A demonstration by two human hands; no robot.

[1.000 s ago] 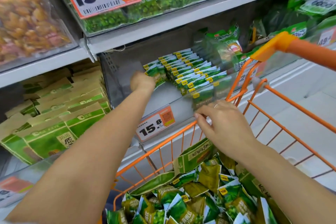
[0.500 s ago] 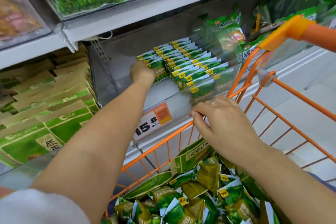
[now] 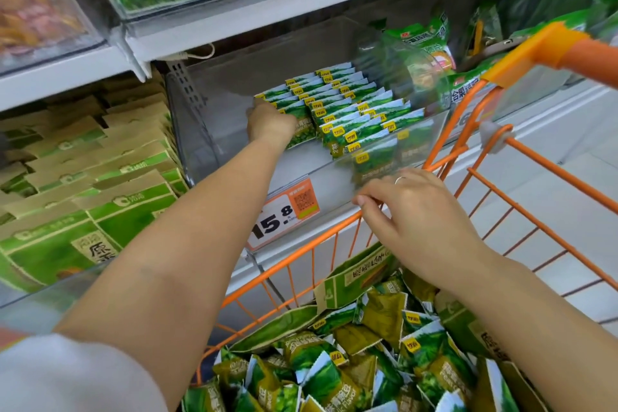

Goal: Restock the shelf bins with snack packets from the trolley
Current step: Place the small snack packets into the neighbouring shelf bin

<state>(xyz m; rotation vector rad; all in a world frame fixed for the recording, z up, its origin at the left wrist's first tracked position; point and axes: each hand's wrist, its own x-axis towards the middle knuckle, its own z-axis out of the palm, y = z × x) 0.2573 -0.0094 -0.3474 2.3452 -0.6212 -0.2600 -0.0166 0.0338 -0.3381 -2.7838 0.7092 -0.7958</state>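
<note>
A clear shelf bin (image 3: 214,130) holds neat rows of small green snack packets (image 3: 347,100). My left hand (image 3: 270,125) is deep inside the bin, fingers curled round the left-most packets of the front row. My right hand (image 3: 414,211) rests on the front rim of the orange trolley (image 3: 301,251), its fingertips bent against the bin's clear front panel; what they hold is unclear. Loose green and olive snack packets (image 3: 334,375) fill the trolley below, with an opened carton (image 3: 354,278) among them.
A price tag reading 15.8 (image 3: 284,214) hangs on the bin front. Brown and green cartons (image 3: 83,177) are stacked in the bin to the left. The shelf above (image 3: 234,20) carries more clear bins. The orange trolley handle (image 3: 548,47) stands at the right, with pale floor beyond.
The view has tilted down and closer to the bin. My left hand stays on the front-left packets and my right hand stays at the trolley rim.
</note>
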